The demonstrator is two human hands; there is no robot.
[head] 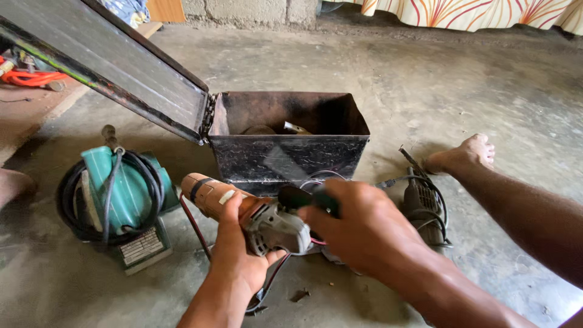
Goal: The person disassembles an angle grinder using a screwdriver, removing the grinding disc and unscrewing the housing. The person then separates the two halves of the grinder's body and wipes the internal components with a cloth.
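The left hand [234, 255] wraps the orange body of an angle grinder [255, 215], held low at centre. The right hand [358, 228], at its three o'clock, closes on the black side handle [303, 197], probably turning it. At twelve o'clock sits an open metal toolbox [288, 143]; at nine, a green power tool [121, 197]. The red cord [194, 225] trailing beneath could snag and jerk the grip loose.

Orange grinder [243, 209], teal saw [124, 194]
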